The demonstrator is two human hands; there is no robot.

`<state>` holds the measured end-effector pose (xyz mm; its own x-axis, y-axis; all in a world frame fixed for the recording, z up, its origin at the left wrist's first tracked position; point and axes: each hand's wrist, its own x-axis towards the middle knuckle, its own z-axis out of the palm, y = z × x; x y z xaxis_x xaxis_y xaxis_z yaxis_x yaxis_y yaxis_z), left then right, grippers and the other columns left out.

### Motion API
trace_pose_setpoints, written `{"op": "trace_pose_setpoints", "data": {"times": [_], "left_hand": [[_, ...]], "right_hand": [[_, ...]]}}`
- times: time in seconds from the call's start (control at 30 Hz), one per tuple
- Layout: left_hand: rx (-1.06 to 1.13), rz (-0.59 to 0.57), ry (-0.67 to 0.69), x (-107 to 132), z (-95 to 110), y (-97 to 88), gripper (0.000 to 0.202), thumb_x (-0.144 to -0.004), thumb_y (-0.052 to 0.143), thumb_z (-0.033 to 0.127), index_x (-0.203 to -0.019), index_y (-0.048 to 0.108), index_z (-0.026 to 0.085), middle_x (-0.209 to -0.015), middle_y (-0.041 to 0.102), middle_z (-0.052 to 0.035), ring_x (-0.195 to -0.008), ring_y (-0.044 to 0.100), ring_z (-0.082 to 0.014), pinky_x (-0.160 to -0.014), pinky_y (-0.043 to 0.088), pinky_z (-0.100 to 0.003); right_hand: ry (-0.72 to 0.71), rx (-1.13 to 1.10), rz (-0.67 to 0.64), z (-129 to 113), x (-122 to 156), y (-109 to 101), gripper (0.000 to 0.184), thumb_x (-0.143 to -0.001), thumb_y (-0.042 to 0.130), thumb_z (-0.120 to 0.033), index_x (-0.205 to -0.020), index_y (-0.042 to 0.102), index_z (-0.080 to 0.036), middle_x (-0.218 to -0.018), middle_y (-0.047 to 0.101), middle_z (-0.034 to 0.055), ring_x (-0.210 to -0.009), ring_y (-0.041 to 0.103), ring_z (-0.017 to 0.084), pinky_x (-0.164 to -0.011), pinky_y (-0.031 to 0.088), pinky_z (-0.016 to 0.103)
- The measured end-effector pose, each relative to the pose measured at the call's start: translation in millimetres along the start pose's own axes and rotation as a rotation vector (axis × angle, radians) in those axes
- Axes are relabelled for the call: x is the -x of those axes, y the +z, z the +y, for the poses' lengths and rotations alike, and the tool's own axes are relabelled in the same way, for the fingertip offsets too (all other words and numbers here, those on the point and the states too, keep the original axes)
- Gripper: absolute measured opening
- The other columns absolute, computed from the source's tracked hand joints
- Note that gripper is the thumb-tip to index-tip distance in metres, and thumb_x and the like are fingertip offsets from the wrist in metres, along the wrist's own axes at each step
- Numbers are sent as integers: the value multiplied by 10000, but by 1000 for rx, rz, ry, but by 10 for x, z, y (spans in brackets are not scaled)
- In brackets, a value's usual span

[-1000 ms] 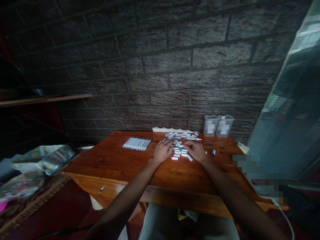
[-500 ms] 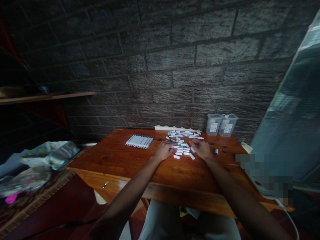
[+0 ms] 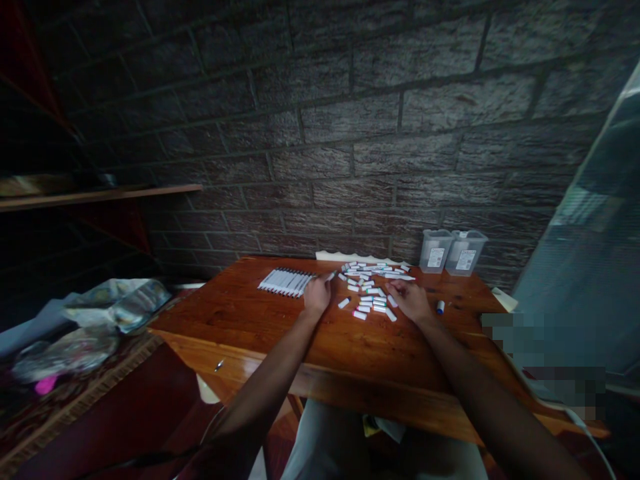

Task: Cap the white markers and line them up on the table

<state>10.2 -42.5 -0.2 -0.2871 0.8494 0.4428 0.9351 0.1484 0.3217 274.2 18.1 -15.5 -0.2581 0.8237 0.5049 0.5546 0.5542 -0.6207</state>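
My left hand (image 3: 317,295) is closed, with a small white marker cap (image 3: 331,275) sticking out at its fingertips. It hovers by the right end of a neat row of white markers (image 3: 285,282) with dark ends. My right hand (image 3: 411,300) is at the right edge of a loose pile of short white marker caps (image 3: 366,300) with coloured ends. Its fingers are curled together; what they hold, if anything, is hidden. Behind the caps lie several loose markers (image 3: 400,277). A single blue-ended cap (image 3: 441,307) stands right of my right hand.
Two clear plastic containers (image 3: 466,255) with labels stand at the back right of the wooden table (image 3: 240,327). A wavy white strip (image 3: 350,257) lies along the brick wall. Plastic bags (image 3: 117,303) lie to the left, below a shelf (image 3: 105,195).
My left hand has moved left from the cap pile towards the marker row, with a cap in its fingers. My right hand has stayed nearly in place. The view has shifted slightly.
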Motion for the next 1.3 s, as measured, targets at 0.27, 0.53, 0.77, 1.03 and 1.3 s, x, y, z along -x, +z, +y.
{"op": "trace_pose_setpoints", "data": {"times": [0.27,0.53,0.77,1.03,1.3], "left_hand": [[-275,-74,42,46,33,6,323,-866,426,175,-1014,712,143,-1272,588,-152,-1236,451,-318,-1006,374,-459],[-274,-160,56,79,103,110,436,-931,369,418,-1071,670,135,-1209,614,-147,-1182,506,-282,-1009,380,-406],[-288,-148,-68,89,84,58,530,-893,402,531,-1095,663,115,-1234,585,-197,-1202,464,-340,-993,356,-463],[-288,-140,-98,101,115,71,605,-882,382,582,-1129,647,97,-1287,543,-232,-1229,432,-367,-1000,331,-485],[-293,-152,-118,110,119,71,647,-873,405,583,-1154,633,47,-1329,495,-274,-1256,407,-411,-1012,317,-509]], "right_hand": [[6,21,-45,-28,7,-22,374,-884,463,-486,-807,711,-217,-784,734,16,-757,679,171,-663,429,250],[19,19,-53,-24,15,-22,400,-881,457,-513,-789,706,-214,-775,733,14,-717,665,165,-646,422,246],[15,22,-65,-57,22,-45,402,-883,452,-510,-766,704,-219,-735,727,8,-682,657,161,-621,421,247],[16,16,-47,-58,29,-48,370,-871,462,-487,-783,707,-223,-758,737,9,-705,672,168,-636,438,246],[14,48,-66,-42,25,-53,392,-889,446,-493,-770,702,-220,-741,727,3,-708,670,166,-631,419,245]]}}
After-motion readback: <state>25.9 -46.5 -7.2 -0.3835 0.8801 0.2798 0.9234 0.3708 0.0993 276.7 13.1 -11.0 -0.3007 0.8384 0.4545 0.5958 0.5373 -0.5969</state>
